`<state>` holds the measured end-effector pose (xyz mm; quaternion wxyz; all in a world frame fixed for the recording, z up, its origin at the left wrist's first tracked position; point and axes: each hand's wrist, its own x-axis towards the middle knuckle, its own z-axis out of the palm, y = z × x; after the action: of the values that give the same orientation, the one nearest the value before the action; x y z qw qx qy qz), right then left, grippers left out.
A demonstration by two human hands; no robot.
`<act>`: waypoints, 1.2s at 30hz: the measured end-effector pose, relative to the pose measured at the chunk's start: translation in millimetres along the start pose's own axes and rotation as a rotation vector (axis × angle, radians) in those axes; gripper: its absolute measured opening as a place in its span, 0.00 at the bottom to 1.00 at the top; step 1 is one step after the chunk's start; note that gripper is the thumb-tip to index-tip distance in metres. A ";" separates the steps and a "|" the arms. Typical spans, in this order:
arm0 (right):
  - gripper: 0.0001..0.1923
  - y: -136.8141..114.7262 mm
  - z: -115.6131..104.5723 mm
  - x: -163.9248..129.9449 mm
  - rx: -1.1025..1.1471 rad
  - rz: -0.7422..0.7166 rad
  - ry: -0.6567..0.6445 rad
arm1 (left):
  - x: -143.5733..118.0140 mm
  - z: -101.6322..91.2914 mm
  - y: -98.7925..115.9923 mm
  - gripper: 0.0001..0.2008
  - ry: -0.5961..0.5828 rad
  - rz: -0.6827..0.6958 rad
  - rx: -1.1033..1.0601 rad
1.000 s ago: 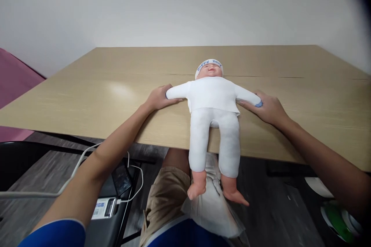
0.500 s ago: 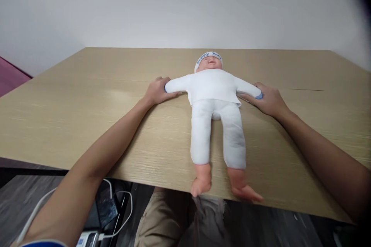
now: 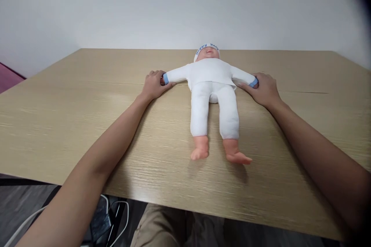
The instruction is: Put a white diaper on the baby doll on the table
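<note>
A baby doll (image 3: 213, 71) in a white top and trousers lies face up, its arms spread out sideways and its bare feet pointing towards me. Blue lettering runs round its white hat (image 3: 207, 47). My left hand (image 3: 154, 85) is closed round the doll's hand at the blue cuff on the left of the view. On the other side, my right hand (image 3: 263, 88) grips the opposite blue cuff, with the thumb stretched along beneath the sleeve. The doll's hands are mostly hidden in my fingers.
The doll lies on a wooden table (image 3: 87, 123) that reaches back to a white wall (image 3: 185, 7). Below the front edge are a white cable (image 3: 126, 220), my trousered legs (image 3: 159, 225) and a dark floor. Something pink (image 3: 10, 79) stands beyond the left edge.
The doll has slid away from me, towards the back of the table, with both hands holding it. Its feet were at the front edge and now lie well inside it.
</note>
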<state>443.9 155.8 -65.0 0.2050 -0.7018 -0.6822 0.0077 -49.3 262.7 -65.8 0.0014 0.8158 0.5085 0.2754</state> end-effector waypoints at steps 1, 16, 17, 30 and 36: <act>0.54 0.6 0.2 -1.3 -0.015 -0.006 0.022 | -1.1 -0.1 -0.4 0.36 -0.003 0.000 0.002; 0.47 24.3 15.0 8.0 0.005 -0.035 0.097 | 5.1 3.5 -5.1 0.28 0.019 -0.121 0.020; 0.47 23.4 14.5 6.9 0.005 -0.036 0.096 | 4.6 3.6 -4.9 0.28 0.017 -0.122 0.014; 0.38 14.2 3.3 -9.3 0.025 -0.052 0.094 | -10.0 -5.9 0.7 0.32 0.052 0.013 -0.046; 0.39 17.9 2.5 -7.7 0.025 -0.023 0.092 | -10.1 -6.8 -0.2 0.28 0.047 0.016 -0.028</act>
<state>459.7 149.4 -74.7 0.2453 -0.6908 -0.6800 -0.0185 -55.9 252.5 -64.6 -0.0014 0.8131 0.4979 0.3016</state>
